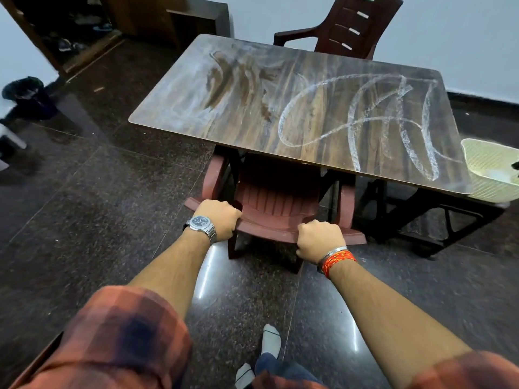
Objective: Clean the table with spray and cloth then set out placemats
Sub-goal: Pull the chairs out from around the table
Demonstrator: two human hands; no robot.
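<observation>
Maroon plastic chair [276,203] was gripped at its backrest top by left hand [222,219] and right hand [318,240]; evenly pulled, the chalk-smeared worktop [252,119] would be cleared for wiping.

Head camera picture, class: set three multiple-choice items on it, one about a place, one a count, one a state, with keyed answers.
1. Where is the basket?
A. beside the table's right end
B. on the floor by the door
C. on a chair seat

2. How many chairs show?
A. one
B. two
C. four

3. The table top is
A. wiped clean
B. covered with placemats
C. marked with white streaks

Answers: 1 A, it sits at the right edge. 2 B, the near chair held by the left hand and right hand, plus the far chair. 3 C, white streaks cross the wood.
</observation>
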